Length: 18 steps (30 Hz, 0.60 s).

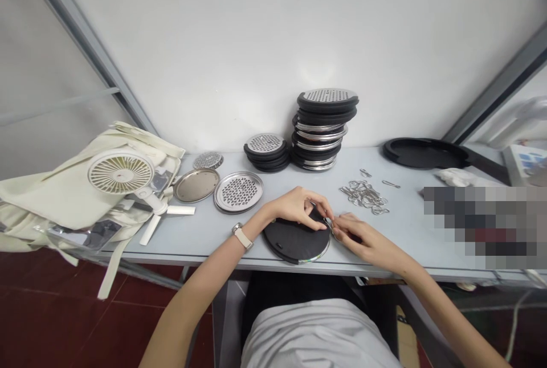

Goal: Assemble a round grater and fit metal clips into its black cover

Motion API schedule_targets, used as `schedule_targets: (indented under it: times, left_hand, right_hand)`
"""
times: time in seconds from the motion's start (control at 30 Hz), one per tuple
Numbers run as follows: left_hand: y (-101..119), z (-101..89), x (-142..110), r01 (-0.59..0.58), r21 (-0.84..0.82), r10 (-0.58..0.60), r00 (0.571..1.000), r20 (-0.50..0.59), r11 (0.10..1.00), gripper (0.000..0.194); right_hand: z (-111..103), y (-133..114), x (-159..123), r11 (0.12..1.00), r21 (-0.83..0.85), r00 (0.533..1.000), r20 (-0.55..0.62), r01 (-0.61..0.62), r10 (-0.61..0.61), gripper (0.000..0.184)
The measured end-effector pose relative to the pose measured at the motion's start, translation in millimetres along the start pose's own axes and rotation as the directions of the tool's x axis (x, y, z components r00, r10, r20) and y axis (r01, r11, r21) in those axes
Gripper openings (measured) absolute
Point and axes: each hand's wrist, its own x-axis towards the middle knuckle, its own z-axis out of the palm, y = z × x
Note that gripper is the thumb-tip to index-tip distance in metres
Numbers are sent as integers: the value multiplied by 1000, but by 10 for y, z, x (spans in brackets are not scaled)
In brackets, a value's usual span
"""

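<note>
A round black disc point(294, 242) with a shiny metal rim on its right lies near the front edge of the table. My left hand point(301, 208) curves over its far side, thumb and fingers closed at the right edge. Against that same edge, the fingers of my right hand point(352, 234) pinch a small shiny metal clip point(329, 224), largely hidden between the fingertips. Beyond my right hand is a loose pile of bent-wire metal clips point(363, 194).
Behind stand a tall stack of black-edged metal discs point(320, 134) and a shorter stack point(265, 154). Perforated plates point(238, 191) and a plain metal lid point(197, 184) lie left, near a small fan point(122, 173) on a cream bag point(55, 185). A black tray-like piece point(423, 154) sits back right.
</note>
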Motion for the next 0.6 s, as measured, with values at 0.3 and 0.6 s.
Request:
schedule_targets:
  times: [0.3,0.6]
  left_hand:
    - [-12,3,6,32,-13,-32,999,17,999,35]
    - [-31,-1,4,-1,-12,1,999,38,1000,36]
  right_hand:
    - [1,14,-5,1000,-13,1000,6,-9,9,34]
    - [-4,-1,-2,1000,-20,1000,0,-6,6,36]
